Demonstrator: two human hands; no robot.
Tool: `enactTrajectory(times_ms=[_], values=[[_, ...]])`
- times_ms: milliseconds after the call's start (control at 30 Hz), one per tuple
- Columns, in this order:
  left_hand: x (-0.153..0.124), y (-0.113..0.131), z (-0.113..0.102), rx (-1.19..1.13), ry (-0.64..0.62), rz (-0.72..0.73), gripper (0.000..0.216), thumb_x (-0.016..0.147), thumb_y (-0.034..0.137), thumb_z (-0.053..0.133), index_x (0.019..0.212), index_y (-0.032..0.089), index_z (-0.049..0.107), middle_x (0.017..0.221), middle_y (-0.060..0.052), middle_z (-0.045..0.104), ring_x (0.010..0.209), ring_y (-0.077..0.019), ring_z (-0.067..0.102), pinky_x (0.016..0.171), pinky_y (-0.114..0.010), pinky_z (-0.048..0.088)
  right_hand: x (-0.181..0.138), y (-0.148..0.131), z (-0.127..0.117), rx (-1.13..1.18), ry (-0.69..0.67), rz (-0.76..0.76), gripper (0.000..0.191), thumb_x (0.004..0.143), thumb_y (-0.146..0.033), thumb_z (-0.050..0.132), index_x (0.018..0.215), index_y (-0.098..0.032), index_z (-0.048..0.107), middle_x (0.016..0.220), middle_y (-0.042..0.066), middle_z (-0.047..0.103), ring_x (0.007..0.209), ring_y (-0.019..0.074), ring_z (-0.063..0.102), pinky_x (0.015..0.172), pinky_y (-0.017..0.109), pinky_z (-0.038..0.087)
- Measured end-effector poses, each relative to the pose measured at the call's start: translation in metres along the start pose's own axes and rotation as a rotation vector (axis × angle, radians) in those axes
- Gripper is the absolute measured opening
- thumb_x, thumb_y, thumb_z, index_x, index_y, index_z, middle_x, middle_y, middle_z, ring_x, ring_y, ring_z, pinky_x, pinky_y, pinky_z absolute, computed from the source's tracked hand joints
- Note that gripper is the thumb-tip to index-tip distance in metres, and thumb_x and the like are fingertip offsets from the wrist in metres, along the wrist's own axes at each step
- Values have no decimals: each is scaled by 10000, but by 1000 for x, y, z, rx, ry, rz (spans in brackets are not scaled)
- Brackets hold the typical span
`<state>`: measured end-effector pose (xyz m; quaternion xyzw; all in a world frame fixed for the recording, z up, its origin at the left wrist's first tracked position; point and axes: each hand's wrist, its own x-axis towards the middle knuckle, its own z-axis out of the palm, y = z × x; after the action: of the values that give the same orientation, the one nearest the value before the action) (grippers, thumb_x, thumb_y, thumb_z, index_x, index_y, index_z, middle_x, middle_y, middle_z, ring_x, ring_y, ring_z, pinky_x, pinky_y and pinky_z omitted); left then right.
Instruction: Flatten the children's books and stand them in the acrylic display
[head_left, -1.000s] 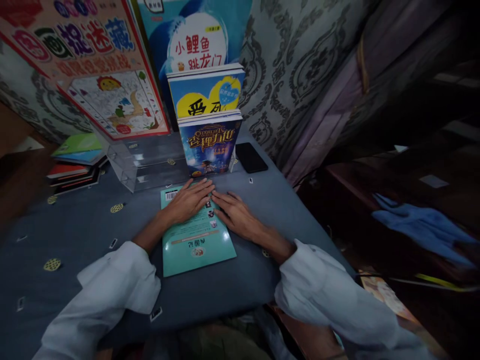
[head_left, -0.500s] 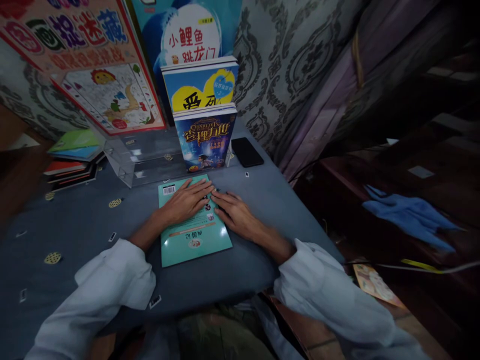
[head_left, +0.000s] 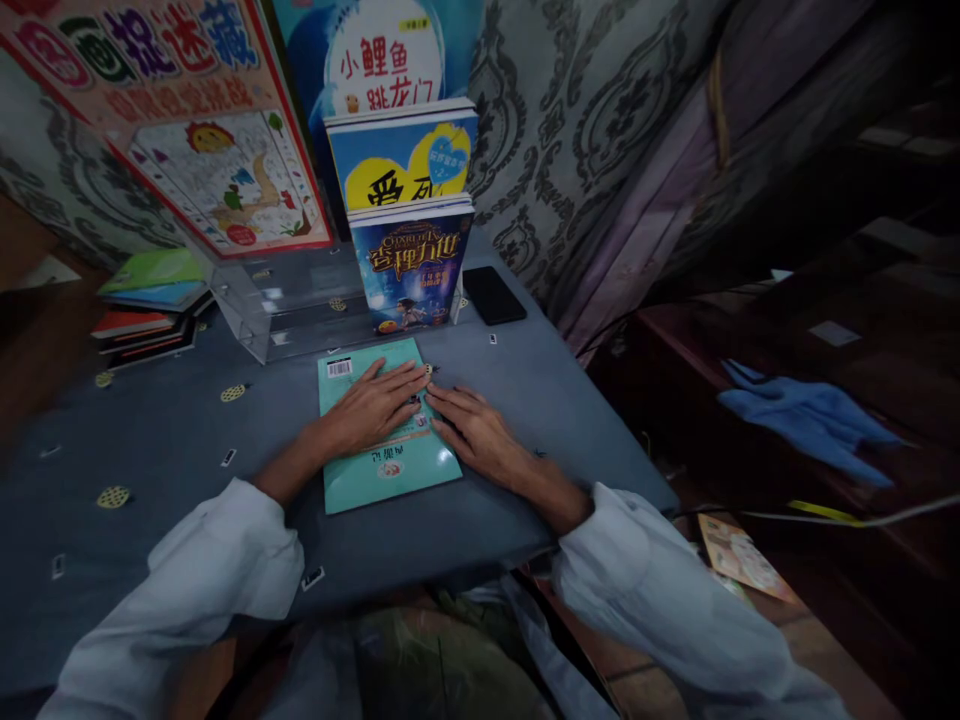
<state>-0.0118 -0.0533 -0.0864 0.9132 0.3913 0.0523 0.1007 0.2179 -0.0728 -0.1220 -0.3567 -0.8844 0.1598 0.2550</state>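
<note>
A teal paperback book (head_left: 352, 482) lies flat on the grey-blue table (head_left: 165, 450), back cover up with a barcode at its far left corner. My left hand (head_left: 371, 405) rests flat on the book, fingers stretched out. My right hand (head_left: 472, 432) lies flat on the book's right edge, fingers extended and nearly touching the left hand's fingertips. Both arms wear white sleeves.
Just behind the book, a clear acrylic stand (head_left: 277, 310) holds a dark blue book (head_left: 411, 262) and a blue-yellow book (head_left: 401, 160). Large picture books (head_left: 187, 120) lean on the patterned wall. A black phone (head_left: 493, 294) lies right of the stand, stacked books (head_left: 146, 310) at left. The table edge drops off right.
The hands stay flat on the teal book. The view has shifted slightly, so everything sits a bit higher in the picture.
</note>
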Motion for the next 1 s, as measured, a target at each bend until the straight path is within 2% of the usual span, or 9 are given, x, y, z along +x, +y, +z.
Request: enactTrajectory(times_ms=[300, 600, 867, 1000], values=[[-10, 10, 6, 23, 18, 17, 528, 1083, 444, 253, 1541, 216, 382, 1616, -67, 375, 1535, -173, 253, 1264, -467, 96, -16, -13, -3, 17, 4, 10, 425, 1034, -298, 435, 1412, -175, 585, 1457, 152, 580, 1334, 276, 570, 1152, 529, 434], [-19, 25, 5, 9, -28, 33, 518, 1085, 431, 250, 1542, 229, 385, 1618, -50, 375, 1542, -181, 233, 1270, -463, 61, -34, -26, -5, 6, 3, 27, 417, 1040, -301, 435, 1407, -177, 588, 1455, 134, 586, 1335, 267, 570, 1148, 500, 454], [-32, 36, 15, -9, 21, 134, 551, 1085, 474, 235, 1537, 195, 383, 1606, -86, 393, 1525, -214, 287, 1261, -510, 87, -56, -39, -7, -10, 86, -43, 397, 1050, -296, 424, 1345, -123, 625, 1378, 170, 642, 1270, 277, 621, 1082, 495, 526], [-39, 45, 17, 10, 32, 161, 556, 1082, 484, 251, 1532, 188, 386, 1594, -88, 413, 1522, -208, 293, 1258, -513, 111, -68, -46, -7, -3, 122, -48, 386, 1044, -281, 450, 1383, -166, 596, 1377, 150, 647, 1265, 261, 627, 1081, 489, 531]])
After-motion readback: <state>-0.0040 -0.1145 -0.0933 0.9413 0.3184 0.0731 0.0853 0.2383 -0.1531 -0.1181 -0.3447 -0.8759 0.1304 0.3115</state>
